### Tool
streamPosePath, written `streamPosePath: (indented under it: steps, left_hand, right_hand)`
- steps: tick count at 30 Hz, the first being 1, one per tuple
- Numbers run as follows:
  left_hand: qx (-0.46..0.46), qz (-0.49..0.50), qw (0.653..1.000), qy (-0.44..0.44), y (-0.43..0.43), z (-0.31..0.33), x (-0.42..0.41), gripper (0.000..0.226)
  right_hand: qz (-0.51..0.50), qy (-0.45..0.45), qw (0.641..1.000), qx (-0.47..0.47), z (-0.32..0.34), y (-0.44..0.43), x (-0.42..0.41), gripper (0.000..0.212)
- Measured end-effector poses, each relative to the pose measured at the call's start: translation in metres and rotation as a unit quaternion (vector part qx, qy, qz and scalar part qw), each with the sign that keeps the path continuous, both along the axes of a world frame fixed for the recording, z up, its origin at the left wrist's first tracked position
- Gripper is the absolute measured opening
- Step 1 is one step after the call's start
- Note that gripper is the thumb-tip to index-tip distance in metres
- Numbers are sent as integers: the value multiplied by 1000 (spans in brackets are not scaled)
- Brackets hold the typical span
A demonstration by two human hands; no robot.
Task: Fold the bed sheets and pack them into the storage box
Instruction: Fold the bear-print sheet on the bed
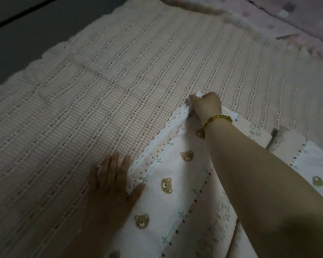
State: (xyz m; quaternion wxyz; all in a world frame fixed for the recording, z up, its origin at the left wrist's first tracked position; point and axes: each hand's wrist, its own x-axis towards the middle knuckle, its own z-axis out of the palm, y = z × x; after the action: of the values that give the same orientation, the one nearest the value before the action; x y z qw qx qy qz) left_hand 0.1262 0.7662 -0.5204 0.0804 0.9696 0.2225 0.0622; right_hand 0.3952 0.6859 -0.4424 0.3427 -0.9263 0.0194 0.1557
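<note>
A white sheet [175,202] printed with brown bear faces lies at the lower right, its scalloped edge running up toward a corner. My right hand [206,105], a yellow bracelet on the wrist, pinches that far corner with curled fingers. My left hand [112,181] lies flat with straight fingers, pressing down beside the sheet's left edge, the thumb resting on the bear fabric. Both rest on a large pink checked sheet [104,94] with a scalloped border, spread flat beneath. No storage box is in view.
Dark floor [17,34] runs along the upper left beyond the checked sheet's edge. A pink patterned fabric [287,21] lies at the top right. A small dark object [272,135] sits near the right edge of the bear sheet.
</note>
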Motion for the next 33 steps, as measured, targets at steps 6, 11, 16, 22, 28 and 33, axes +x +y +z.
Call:
streamPosePath:
  steps: [6, 11, 16, 22, 28, 33]
  left_hand:
    - [-106, 10, 993, 60, 4, 2, 3, 72]
    - [-126, 7, 990, 65, 5, 5, 3, 70]
    - [-132, 3, 989, 59, 6, 9, 3, 69]
    - [-170, 8, 982, 84, 6, 18, 3, 69]
    - [-194, 13, 977, 86, 8, 20, 2, 70]
    - [-194, 34, 980, 13, 9, 34, 10, 55]
  right_hand:
    - [264, -192, 905, -274, -1, 33, 5, 19]
    - [361, -221, 859, -287, 0, 29, 4, 40]
    - [121, -46, 966, -222, 14, 12, 16, 23]
    - [163, -93, 960, -207, 28, 12, 15, 27]
    - [207, -1, 970, -125, 38, 16, 16, 32]
    - [167, 152, 972, -69, 48, 16, 21, 29]
